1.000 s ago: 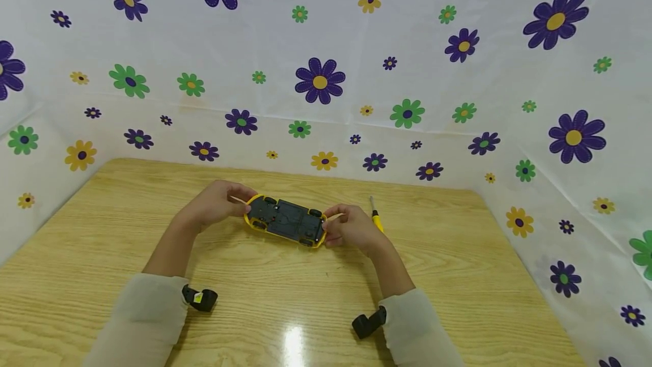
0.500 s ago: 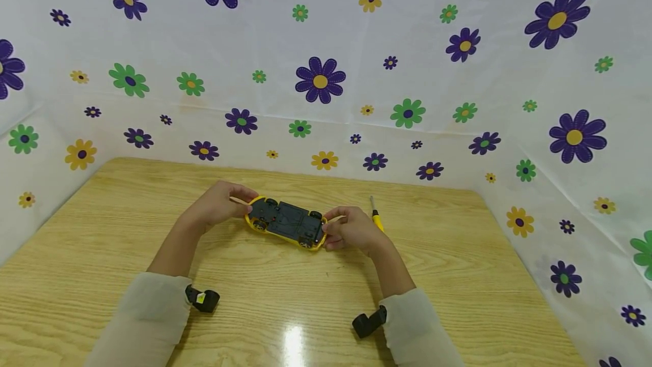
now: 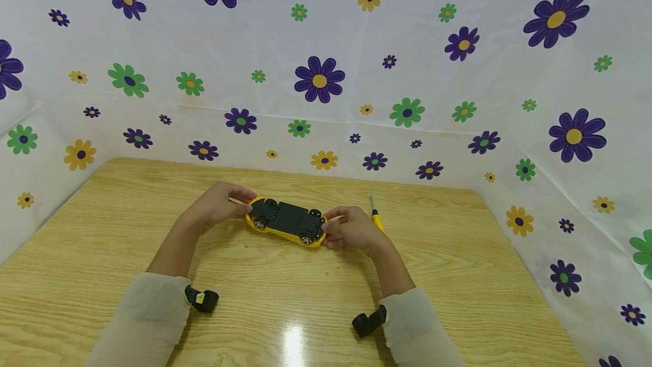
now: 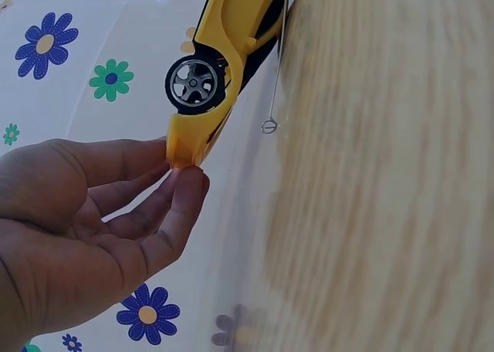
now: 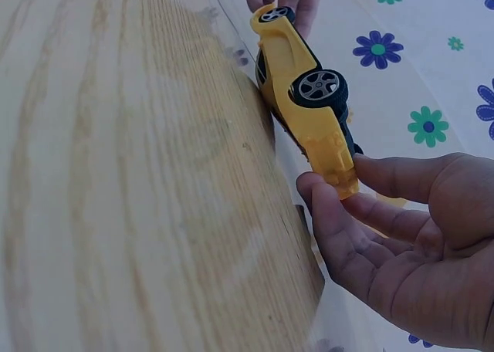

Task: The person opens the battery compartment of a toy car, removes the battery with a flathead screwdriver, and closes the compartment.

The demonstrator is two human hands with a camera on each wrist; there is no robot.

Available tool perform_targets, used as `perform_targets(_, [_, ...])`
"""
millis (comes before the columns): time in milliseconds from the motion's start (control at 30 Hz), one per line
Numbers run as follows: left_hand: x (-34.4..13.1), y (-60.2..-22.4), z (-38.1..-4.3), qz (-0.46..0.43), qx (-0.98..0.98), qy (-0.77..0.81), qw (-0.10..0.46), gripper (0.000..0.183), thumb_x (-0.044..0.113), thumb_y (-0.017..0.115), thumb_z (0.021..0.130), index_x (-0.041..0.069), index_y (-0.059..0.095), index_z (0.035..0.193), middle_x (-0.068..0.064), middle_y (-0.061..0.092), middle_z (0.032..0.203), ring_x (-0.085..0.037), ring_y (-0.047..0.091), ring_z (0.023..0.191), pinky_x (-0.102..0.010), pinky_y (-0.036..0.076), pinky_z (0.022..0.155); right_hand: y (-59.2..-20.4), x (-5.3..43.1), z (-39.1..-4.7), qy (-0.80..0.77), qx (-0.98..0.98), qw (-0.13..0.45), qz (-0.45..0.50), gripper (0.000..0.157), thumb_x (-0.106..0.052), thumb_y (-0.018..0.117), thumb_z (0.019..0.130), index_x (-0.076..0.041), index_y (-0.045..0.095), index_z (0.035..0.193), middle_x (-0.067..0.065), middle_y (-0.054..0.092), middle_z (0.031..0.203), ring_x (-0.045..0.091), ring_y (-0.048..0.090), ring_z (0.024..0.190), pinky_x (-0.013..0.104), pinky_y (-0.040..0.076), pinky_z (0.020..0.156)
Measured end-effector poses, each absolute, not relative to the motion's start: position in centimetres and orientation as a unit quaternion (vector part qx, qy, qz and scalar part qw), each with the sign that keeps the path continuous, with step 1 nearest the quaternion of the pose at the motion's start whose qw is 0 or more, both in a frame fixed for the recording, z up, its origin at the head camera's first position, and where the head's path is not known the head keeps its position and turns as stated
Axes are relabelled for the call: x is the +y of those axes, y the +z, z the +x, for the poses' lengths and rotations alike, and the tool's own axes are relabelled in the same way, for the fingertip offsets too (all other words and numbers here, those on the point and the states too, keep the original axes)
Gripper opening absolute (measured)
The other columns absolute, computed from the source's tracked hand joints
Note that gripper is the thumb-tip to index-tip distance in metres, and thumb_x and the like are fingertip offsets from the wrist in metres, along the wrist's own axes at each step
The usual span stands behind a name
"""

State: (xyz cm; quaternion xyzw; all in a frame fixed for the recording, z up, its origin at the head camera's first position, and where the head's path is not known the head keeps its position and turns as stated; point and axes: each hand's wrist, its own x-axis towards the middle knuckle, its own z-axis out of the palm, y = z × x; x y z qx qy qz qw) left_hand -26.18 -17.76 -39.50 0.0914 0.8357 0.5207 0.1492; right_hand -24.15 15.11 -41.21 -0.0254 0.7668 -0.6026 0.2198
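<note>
A yellow toy car point(image 3: 288, 221) is held upside down between my hands, its black underside and wheels facing up in the head view. My left hand point(image 3: 216, 205) pinches the left end between thumb and fingers. At the opposite end, my right hand point(image 3: 355, 228) pinches the bumper the same way. The left wrist view shows a spoked wheel point(image 4: 194, 83) close to the left fingertips. Beneath the car's side runs a thin wire point(image 4: 273, 97) ending in a small loop. From the right wrist, the car's yellow side point(image 5: 320, 132) and two wheels show above the fingers.
A screwdriver point(image 3: 376, 217) with a yellow and black handle lies just beyond my right hand, partly hidden by it. The wooden table point(image 3: 285, 293) meets a flower-printed white cloth point(image 3: 351, 44) at the back and sides.
The car has rolled slightly in my hands, so its near yellow side and silver wheel hubs show more. Both hands keep their hold at almost the same place.
</note>
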Motion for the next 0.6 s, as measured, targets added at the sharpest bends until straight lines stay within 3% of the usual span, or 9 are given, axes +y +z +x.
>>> perform_targets(367, [-17.69, -39.68, -26.3, 0.081, 0.841, 0.515, 0.143, 0.038, 0.004, 0.064, 0.101, -0.007, 0.059, 0.137, -0.024, 0.057, 0.129, -0.029, 0.066, 0.11, -0.037, 0.06, 0.095, -41.14, 15.23, -24.06, -0.601, 0.767, 0.222, -0.028, 0.034, -0.002, 0.066, 0.099, 0.0, 0.059, 0.132, 0.02, 0.067, 0.108, 0.025, 0.074, 0.079, 0.037, 0.065, 0.075])
perform_targets(600, [-17.51, -39.04, -26.17, 0.083, 0.856, 0.496, 0.118, 0.038, 0.012, 0.063, 0.103, -0.005, 0.059, 0.137, -0.023, 0.06, 0.13, -0.034, 0.064, 0.112, -0.046, 0.058, 0.098, -40.86, 15.11, -23.95, -0.601, 0.767, 0.224, -0.029, 0.035, -0.002, 0.065, 0.099, 0.0, 0.059, 0.133, 0.021, 0.067, 0.109, 0.025, 0.074, 0.08, 0.037, 0.065, 0.076])
